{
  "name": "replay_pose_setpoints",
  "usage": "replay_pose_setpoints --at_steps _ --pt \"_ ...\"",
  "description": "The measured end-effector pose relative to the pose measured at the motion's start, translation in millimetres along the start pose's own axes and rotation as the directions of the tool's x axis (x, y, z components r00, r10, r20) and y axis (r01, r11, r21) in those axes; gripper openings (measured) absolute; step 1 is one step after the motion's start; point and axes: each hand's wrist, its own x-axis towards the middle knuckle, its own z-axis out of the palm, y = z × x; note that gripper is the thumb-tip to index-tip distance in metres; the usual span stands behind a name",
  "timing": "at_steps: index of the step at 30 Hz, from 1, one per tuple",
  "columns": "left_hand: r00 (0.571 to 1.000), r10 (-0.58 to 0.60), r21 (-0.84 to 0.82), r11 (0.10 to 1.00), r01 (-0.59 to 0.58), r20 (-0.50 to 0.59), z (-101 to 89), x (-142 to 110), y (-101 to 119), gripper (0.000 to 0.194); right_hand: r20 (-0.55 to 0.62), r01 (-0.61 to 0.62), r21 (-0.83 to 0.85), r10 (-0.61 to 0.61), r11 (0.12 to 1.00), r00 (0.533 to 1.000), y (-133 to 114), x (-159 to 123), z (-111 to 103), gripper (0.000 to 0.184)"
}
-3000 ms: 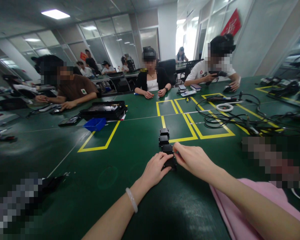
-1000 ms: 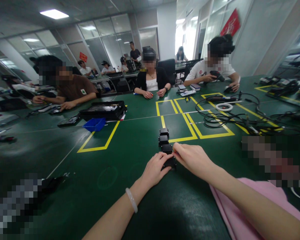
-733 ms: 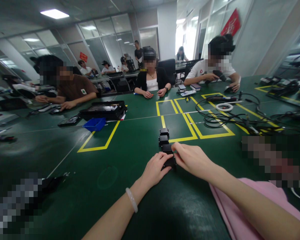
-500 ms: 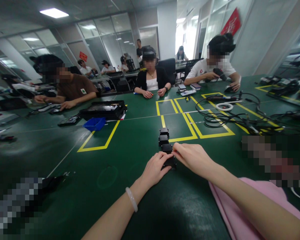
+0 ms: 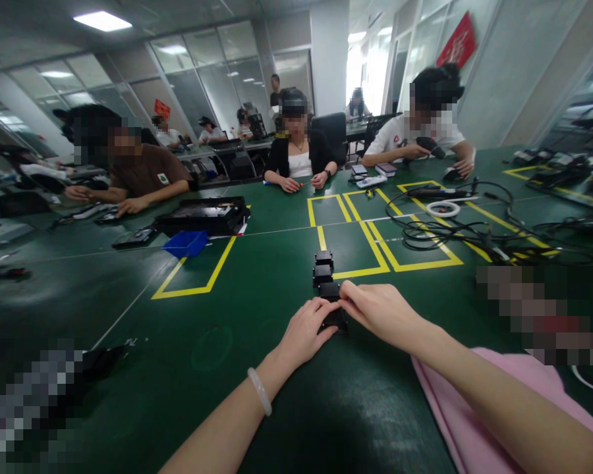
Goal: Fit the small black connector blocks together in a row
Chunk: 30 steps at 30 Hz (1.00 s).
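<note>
Several small black box-shaped parts stand in a row on the green table, running away from me. My left hand grips the nearest black block, thumb on its near side and fingers across its top. Just right of it, my right hand is closed in a pinch, its fingertips meeting the left fingers over the block; what they hold, if anything, is hidden. Right beyond my fingers sits a second black block, partly covered by them. Two further black blocks, a middle one and the farthest, follow in the row.
Yellow tape outlines mark the table. At left are a blue bin and a black tray. Tangled black cables and a white ring lie at right. Pink cloth is beneath my right forearm. Several people sit around.
Both hands stay at the nearest black block, with hardly any visible movement. The whole view has shifted very slightly.
</note>
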Motion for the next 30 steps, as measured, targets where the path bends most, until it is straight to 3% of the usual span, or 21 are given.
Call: replay_pose_setpoints --at_steps 6,11,17,25,30 --pt "1.0 -0.001 -0.006 1.0 0.001 -0.009 0.5 -0.4 -0.1 0.039 -0.015 0.037 0.045 -0.037 0.998 0.999 -4.0 -2.4 -4.4 0.007" --pt "1.0 0.005 -0.008 1.0 -0.005 -0.01 1.4 -0.4 -1.3 0.039 -0.004 0.003 0.018 -0.003 1.0 1.0 -2.1 -1.4 -2.6 0.018" --pt "1.0 0.009 -0.006 1.0 -0.009 -0.009 1.5 -0.4 -1.4 0.044 -0.02 -0.014 0.049 0.015 0.999 1.0 0.9 -1.6 1.2 0.008" --pt "1.0 0.005 -0.007 1.0 -0.005 -0.007 1.5 -0.5 -1.3 0.04 0.023 -0.028 0.046 0.027 0.999 0.999 -1.1 -0.6 -2.5 0.017" --pt "1.0 0.006 -0.012 1.0 -0.006 -0.012 1.6 -0.8 -1.2 0.043 0.021 -0.037 0.052 0.036 0.998 0.999 -1.3 -0.7 -1.4 0.009"
